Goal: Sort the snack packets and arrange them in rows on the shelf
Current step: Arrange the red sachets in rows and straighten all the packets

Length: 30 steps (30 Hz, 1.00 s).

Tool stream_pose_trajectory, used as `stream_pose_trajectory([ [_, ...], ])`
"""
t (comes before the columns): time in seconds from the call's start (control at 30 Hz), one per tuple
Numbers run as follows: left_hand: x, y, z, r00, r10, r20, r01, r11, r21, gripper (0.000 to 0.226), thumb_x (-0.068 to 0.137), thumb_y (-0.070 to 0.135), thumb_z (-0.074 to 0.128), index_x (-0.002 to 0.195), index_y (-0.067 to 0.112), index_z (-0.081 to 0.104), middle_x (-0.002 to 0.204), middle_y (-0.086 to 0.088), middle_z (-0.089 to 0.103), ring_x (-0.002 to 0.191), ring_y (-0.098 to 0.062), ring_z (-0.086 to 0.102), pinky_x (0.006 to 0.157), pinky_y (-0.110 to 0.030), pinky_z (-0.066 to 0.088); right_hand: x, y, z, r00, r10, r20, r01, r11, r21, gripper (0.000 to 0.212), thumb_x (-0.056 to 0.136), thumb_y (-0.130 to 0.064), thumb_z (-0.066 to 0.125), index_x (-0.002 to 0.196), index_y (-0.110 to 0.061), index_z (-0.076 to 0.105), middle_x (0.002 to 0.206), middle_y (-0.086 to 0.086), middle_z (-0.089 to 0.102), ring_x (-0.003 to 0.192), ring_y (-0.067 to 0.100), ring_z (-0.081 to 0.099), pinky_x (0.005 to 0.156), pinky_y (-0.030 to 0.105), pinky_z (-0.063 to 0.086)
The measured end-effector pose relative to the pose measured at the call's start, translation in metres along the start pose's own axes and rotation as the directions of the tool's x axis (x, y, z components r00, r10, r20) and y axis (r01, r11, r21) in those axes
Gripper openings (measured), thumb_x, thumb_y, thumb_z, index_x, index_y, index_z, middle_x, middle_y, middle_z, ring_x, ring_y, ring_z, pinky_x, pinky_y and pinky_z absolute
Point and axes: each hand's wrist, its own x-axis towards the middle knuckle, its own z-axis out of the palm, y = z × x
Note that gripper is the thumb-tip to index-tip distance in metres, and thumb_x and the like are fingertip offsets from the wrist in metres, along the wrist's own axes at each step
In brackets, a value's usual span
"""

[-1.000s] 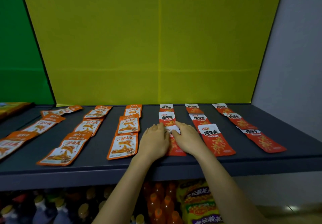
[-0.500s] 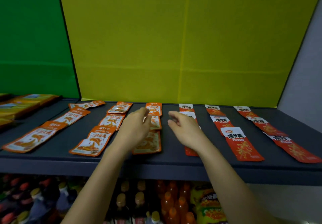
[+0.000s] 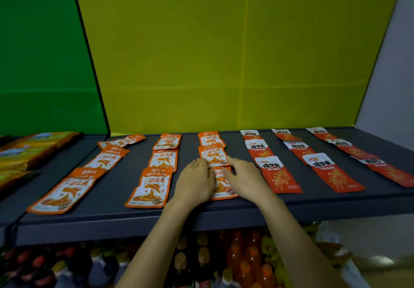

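Note:
Orange snack packets lie in three rows on the left half of the dark shelf (image 3: 112, 218); red packets lie in three rows on the right half. My left hand (image 3: 194, 182) and my right hand (image 3: 244, 180) rest flat with straight fingers on either side of the front orange packet (image 3: 221, 185) of the third orange row, partly covering it. Their fingertips reach the edges of the middle orange packet (image 3: 214, 155) of that row. To the right lies the nearest red packet (image 3: 277, 174), apart from my right hand.
Yellow packets (image 3: 26, 153) are stacked on the neighbouring shelf section at far left. A yellow back panel (image 3: 224, 63) closes the shelf behind. Bottles (image 3: 244, 265) stand on the lower shelf under my arms. A grey wall (image 3: 394, 75) is at right.
Both hands left the first red row and moved left to the third orange row, where they now rest beside its front packet. The camera view also turned left.

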Motion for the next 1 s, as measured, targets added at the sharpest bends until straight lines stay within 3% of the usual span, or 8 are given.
stream_pose_trajectory([
  [0.07,0.001,-0.001,-0.001,1.000,0.001,0.014,-0.001,1.000,-0.002,0.035,0.098,0.022,0.033,0.122,0.001,0.046,0.133,-0.016,0.049,0.127,-0.029,0.041,0.107,-0.035,0.028,-0.002,-0.002,0.001,1.000,0.010,-0.002,-0.010,0.999,-0.040,0.045,0.099,-0.029,0.039,0.141,-0.013,0.040,0.145,0.009,0.043,0.135,0.025,0.037,0.107,0.035,0.033],
  [0.2,0.001,-0.003,0.000,1.000,0.003,0.029,-0.002,0.999,-0.037,0.036,0.098,0.022,0.033,0.125,0.000,0.045,0.137,-0.016,0.047,0.131,-0.029,0.037,0.112,-0.035,0.025,-0.005,-0.003,0.000,1.000,-0.005,0.000,0.005,0.999,-0.052,0.044,0.099,-0.029,0.038,0.140,-0.012,0.042,0.145,0.009,0.044,0.137,0.023,0.035,0.108,0.036,0.032],
  [0.33,0.010,-0.003,-0.003,0.998,-0.031,0.053,0.035,0.996,-0.081,0.043,0.098,0.023,0.033,0.133,-0.003,0.039,0.146,-0.021,0.036,0.140,-0.031,0.025,0.117,-0.035,0.016,0.004,-0.006,-0.008,1.000,0.014,-0.008,-0.014,0.996,0.084,0.034,0.098,-0.026,0.043,0.127,-0.013,0.052,0.133,0.009,0.055,0.119,0.024,0.052,0.098,0.035,0.041],
  [0.5,0.039,0.005,-0.012,0.989,-0.133,0.059,0.139,0.983,-0.121,0.039,0.098,0.021,0.032,0.126,-0.006,0.040,0.136,-0.024,0.044,0.127,-0.038,0.039,0.101,-0.040,0.033,0.041,-0.013,-0.013,0.998,0.058,-0.023,-0.055,0.993,0.103,0.044,0.097,-0.019,0.045,0.138,-0.003,0.039,0.144,0.015,0.041,0.132,0.029,0.039,0.104,0.034,0.033],
  [0.67,0.061,0.009,-0.003,0.977,-0.206,0.053,0.210,0.975,-0.074,0.043,0.097,0.020,0.033,0.131,-0.007,0.036,0.139,-0.025,0.042,0.130,-0.038,0.038,0.103,-0.039,0.032,0.076,-0.011,-0.002,0.990,0.140,-0.004,-0.139,0.988,0.066,0.056,0.098,-0.020,0.041,0.145,0.003,0.021,0.153,0.018,0.024,0.141,0.031,0.025,0.112,0.033,0.022],
  [0.8,0.071,0.007,0.003,0.977,-0.211,0.015,0.212,0.974,-0.075,0.042,0.096,0.019,0.035,0.130,-0.006,0.038,0.137,-0.024,0.045,0.129,-0.037,0.040,0.103,-0.040,0.032,0.084,-0.003,0.007,0.985,0.170,-0.031,-0.169,0.985,0.035,0.044,0.097,-0.019,0.039,0.134,0.005,0.037,0.143,0.021,0.040,0.132,0.035,0.037,0.103,0.039,0.033],
  [1.0,0.074,0.005,0.011,0.982,-0.185,-0.039,0.184,0.983,-0.018,0.041,0.097,0.022,0.032,0.127,-0.005,0.041,0.133,-0.023,0.048,0.125,-0.036,0.043,0.102,-0.041,0.032,0.084,0.000,0.013,0.989,0.125,-0.076,-0.127,0.992,-0.017,0.043,0.098,-0.020,0.037,0.137,0.000,0.038,0.141,0.019,0.043,0.130,0.035,0.038,0.103,0.039,0.034],
])
